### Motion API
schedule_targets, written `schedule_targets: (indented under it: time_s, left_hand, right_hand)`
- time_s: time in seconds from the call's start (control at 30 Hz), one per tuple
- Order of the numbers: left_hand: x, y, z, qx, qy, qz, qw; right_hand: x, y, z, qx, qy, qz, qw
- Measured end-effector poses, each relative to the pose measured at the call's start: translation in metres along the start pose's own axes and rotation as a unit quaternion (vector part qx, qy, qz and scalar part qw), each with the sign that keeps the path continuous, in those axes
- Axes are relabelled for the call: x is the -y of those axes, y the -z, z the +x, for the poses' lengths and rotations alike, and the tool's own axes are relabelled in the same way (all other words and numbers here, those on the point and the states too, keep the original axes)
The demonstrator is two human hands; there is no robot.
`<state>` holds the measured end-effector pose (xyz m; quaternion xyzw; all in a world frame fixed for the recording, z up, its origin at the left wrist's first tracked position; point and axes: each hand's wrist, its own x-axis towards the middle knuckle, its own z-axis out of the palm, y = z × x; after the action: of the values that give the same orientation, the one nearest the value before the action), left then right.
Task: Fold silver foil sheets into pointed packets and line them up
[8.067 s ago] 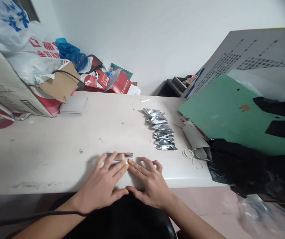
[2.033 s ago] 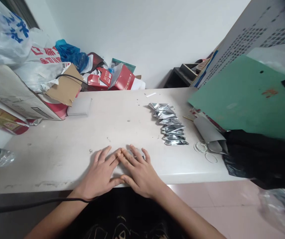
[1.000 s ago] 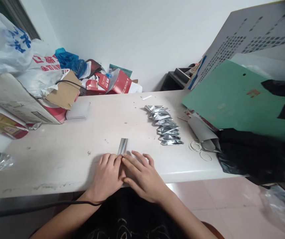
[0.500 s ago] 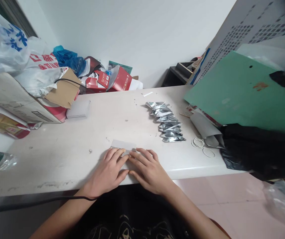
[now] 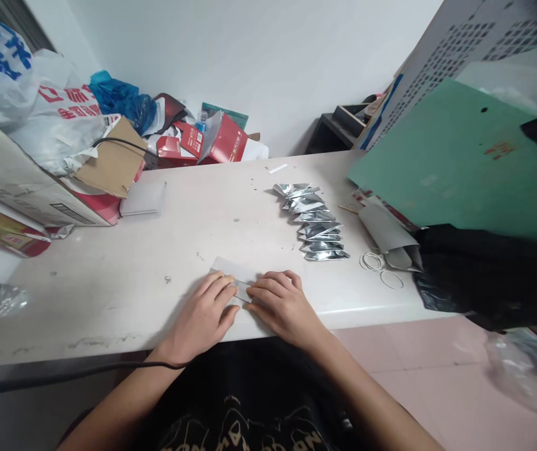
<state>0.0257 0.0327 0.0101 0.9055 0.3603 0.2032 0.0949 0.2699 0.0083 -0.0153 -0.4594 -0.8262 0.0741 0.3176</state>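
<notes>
Hands: the left hand and the right hand are lying flat and spread, fingertips nearly meeting; both are pressing down on a pale folded sheet, neither one clenched around it
Sheet: it is lying flat at the near edge of the table, its far corner showing beyond the fingers
Table: white, scuffed and speckled with small dark bits; a dark cable is running along its front edge
Right of the hands: rubber bands are lying just beside a grey paper cone; a black bag is slumping over the table's end
Middle: a row of silver foil pieces is overlapping, running away from the person
Far left: a cardboard box and plastic bags are piling up; red cartons are sitting against the white wall
Far right: a green board is leaning over a perforated grey panel
</notes>
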Motion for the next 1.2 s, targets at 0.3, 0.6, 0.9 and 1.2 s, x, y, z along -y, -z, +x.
schedule_targets:
  time_s: [0.3, 0.6, 0.9, 1.2]
  left_hand:
    - [-0.002, -0.003, 0.017, -0.013, -0.017, 0.009, 1.000]
    - [0.001, -0.006, 0.017, -0.057, 0.022, -0.072, 0.995]
    - [0.003, -0.010, 0.013, -0.047, 0.079, -0.086, 0.992]
    - [-0.007, -0.009, 0.019, -0.059, 0.037, -0.018, 0.997]
  right_hand:
    - [0.004, -0.004, 0.007, 0.006, -0.003, -0.047, 0.999]
    - [0.002, -0.004, 0.006, 0.020, -0.064, -0.007, 0.998]
    - [0.003, -0.009, 0.002, 0.015, -0.129, -0.013, 0.991]
    - [0.011, -0.016, 0.006, -0.015, -0.186, -0.013, 0.982]
